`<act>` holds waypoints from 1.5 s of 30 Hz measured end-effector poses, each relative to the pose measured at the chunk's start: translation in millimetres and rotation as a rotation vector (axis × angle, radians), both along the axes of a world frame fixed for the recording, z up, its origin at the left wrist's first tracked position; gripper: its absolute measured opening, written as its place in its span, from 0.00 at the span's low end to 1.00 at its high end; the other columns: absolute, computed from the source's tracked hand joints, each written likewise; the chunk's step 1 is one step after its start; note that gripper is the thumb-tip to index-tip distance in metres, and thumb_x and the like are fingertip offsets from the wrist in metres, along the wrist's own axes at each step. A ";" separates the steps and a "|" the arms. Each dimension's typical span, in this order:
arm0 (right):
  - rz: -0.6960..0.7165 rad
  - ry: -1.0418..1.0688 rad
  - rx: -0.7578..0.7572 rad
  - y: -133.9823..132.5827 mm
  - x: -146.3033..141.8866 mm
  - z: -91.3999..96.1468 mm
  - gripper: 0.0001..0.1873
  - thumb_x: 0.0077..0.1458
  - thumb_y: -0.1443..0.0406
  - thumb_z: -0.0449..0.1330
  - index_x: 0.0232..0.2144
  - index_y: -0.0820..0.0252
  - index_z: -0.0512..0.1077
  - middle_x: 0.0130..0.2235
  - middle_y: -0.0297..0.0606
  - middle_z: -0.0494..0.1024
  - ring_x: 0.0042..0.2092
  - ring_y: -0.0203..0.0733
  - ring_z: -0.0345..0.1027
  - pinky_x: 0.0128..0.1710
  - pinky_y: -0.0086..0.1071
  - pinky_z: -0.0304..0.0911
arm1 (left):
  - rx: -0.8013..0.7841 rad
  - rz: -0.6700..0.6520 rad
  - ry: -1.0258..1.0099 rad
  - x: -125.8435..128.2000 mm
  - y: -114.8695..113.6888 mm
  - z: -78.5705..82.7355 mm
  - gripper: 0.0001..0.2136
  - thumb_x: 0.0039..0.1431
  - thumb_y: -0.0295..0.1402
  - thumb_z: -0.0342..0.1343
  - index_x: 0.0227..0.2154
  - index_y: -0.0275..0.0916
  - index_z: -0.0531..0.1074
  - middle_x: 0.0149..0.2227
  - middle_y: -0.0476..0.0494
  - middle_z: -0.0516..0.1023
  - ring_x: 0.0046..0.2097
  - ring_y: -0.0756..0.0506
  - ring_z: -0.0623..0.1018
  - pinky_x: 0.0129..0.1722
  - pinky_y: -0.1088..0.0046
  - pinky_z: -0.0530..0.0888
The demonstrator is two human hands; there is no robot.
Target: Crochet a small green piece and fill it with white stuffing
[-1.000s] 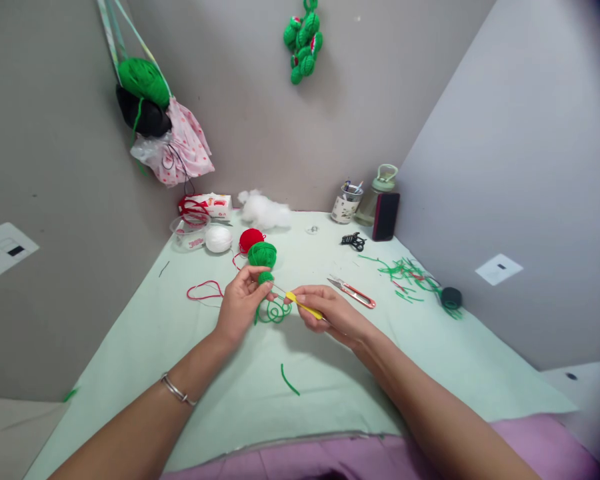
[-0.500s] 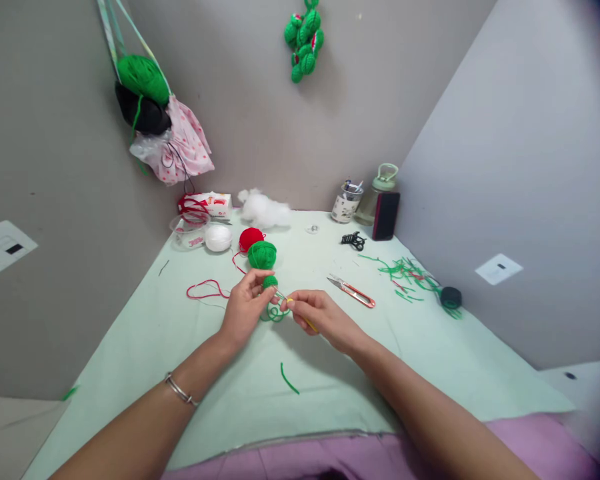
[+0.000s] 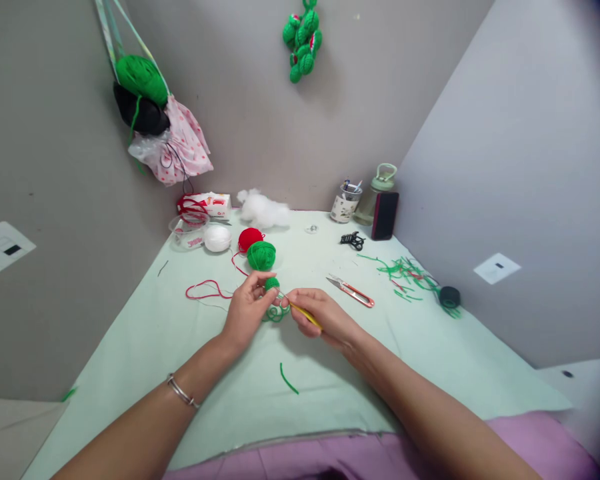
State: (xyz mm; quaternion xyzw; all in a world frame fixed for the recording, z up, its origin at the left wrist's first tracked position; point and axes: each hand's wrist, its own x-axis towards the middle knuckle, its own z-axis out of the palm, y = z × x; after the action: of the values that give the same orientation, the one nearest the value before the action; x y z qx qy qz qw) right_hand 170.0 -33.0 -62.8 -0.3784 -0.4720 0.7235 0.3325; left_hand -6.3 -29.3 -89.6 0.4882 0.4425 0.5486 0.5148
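Note:
My left hand (image 3: 247, 307) pinches a small green crochet piece (image 3: 272, 284) between thumb and fingers. In my right hand (image 3: 320, 312) is a crochet hook with a yellow handle (image 3: 306, 315), its thin metal shaft pointing at the green piece. Whether the tip sits inside a stitch is too small to tell. Loose green yarn (image 3: 276, 315) curls on the table beneath the hands. Just behind them rests a green yarn ball (image 3: 261, 255), with a red yarn ball (image 3: 251, 240) touching it and a white yarn ball (image 3: 217, 238) to the left.
Orange-handled thread snips (image 3: 351, 291) lie right of my hands. Green yarn scraps (image 3: 405, 273) and a black tape roll (image 3: 449, 297) are farther right. White stuffing (image 3: 264, 210), a pen cup (image 3: 346, 203), a bottle (image 3: 367, 208) and a phone (image 3: 385, 216) stand along the back. A green yarn snippet (image 3: 289, 379) lies in front.
The right hand has turned slightly, so more of the hook's yellow handle shows. The left hand still holds the green piece, nearly in the same spot.

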 end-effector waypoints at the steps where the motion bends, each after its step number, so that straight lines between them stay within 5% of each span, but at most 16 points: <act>1: 0.003 0.016 -0.016 1.6 0.7 -0.7 0.17 0.53 0.53 0.67 0.32 0.62 0.75 0.16 0.21 0.63 0.14 0.25 0.43 0.16 0.26 0.40 | 0.001 -0.006 -0.001 0.5 -0.1 -0.7 0.17 0.54 0.39 0.68 0.45 0.39 0.75 0.35 0.51 0.78 0.32 0.48 0.83 0.36 0.72 0.77; 7: 0.010 0.054 -0.044 7.2 5.0 -2.2 0.17 0.52 0.53 0.68 0.32 0.62 0.75 0.18 0.18 0.57 0.16 0.25 0.38 0.17 0.26 0.38 | 0.013 -0.046 0.004 3.0 -2.5 -2.5 0.19 0.58 0.43 0.65 0.48 0.39 0.73 0.35 0.49 0.80 0.36 0.46 0.83 0.39 0.69 0.78; 13: -0.049 -0.021 0.051 -7.5 0.0 10.0 0.12 0.57 0.57 0.63 0.32 0.61 0.74 0.17 0.22 0.65 0.15 0.27 0.45 0.18 0.28 0.40 | 0.017 -0.074 0.054 3.8 -5.3 1.9 0.13 0.61 0.41 0.62 0.45 0.39 0.74 0.31 0.51 0.79 0.33 0.48 0.80 0.38 0.71 0.77; 20: -0.099 -0.539 0.633 -32.3 -8.0 12.3 0.10 0.67 0.61 0.53 0.33 0.56 0.68 0.22 0.25 0.64 0.23 0.33 0.52 0.27 0.30 0.50 | 0.019 -0.085 0.097 5.1 -4.0 5.9 0.08 0.59 0.36 0.59 0.38 0.39 0.73 0.25 0.54 0.74 0.28 0.48 0.76 0.31 0.73 0.74; 23: -0.087 -0.588 0.732 -34.5 -9.1 9.1 0.09 0.67 0.62 0.53 0.33 0.55 0.66 0.22 0.25 0.63 0.24 0.34 0.51 0.29 0.31 0.49 | 0.036 -0.078 0.102 4.5 -6.0 7.2 0.07 0.59 0.35 0.58 0.38 0.40 0.73 0.28 0.52 0.76 0.29 0.49 0.76 0.31 0.73 0.74; 29: 0.053 -0.218 0.333 -21.1 -4.6 14.8 0.16 0.64 0.51 0.59 0.35 0.58 0.71 0.20 0.23 0.64 0.21 0.30 0.50 0.23 0.28 0.47 | 0.086 -0.064 0.089 4.6 -12.6 10.2 0.09 0.60 0.36 0.57 0.42 0.41 0.73 0.33 0.50 0.78 0.32 0.48 0.77 0.34 0.73 0.74; 35: 0.232 0.045 -0.006 0.3 13.9 14.9 0.16 0.59 0.54 0.65 0.37 0.63 0.78 0.15 0.20 0.59 0.16 0.27 0.41 0.17 0.27 0.39 | 0.117 -0.042 0.108 2.8 -11.6 10.7 0.10 0.59 0.34 0.59 0.43 0.41 0.77 0.28 0.52 0.75 0.30 0.48 0.76 0.37 0.71 0.75; 40: 0.310 0.121 -0.072 7.9 23.6 10.1 0.15 0.61 0.55 0.65 0.38 0.63 0.79 0.15 0.18 0.58 0.15 0.25 0.35 0.16 0.25 0.38 | 0.158 0.003 0.128 1.7 -9.7 11.4 0.13 0.54 0.33 0.61 0.42 0.42 0.81 0.44 0.45 0.78 0.38 0.46 0.79 0.42 0.70 0.76; 45: 0.520 0.042 -0.026 2.2 23.6 10.6 0.18 0.62 0.54 0.64 0.40 0.66 0.80 0.15 0.20 0.60 0.15 0.26 0.42 0.18 0.26 0.42 | 0.094 0.039 0.146 -6.8 -1.7 8.0 0.12 0.54 0.33 0.63 0.42 0.41 0.82 0.31 0.50 0.77 0.32 0.46 0.77 0.35 0.71 0.73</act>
State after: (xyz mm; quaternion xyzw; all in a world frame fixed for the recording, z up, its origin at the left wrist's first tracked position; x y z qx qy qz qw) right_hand 193.6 -30.8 -52.2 -0.2336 -0.5369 0.7985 0.1400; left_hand -13.1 -31.0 -81.6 0.5415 0.4621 0.5418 0.4469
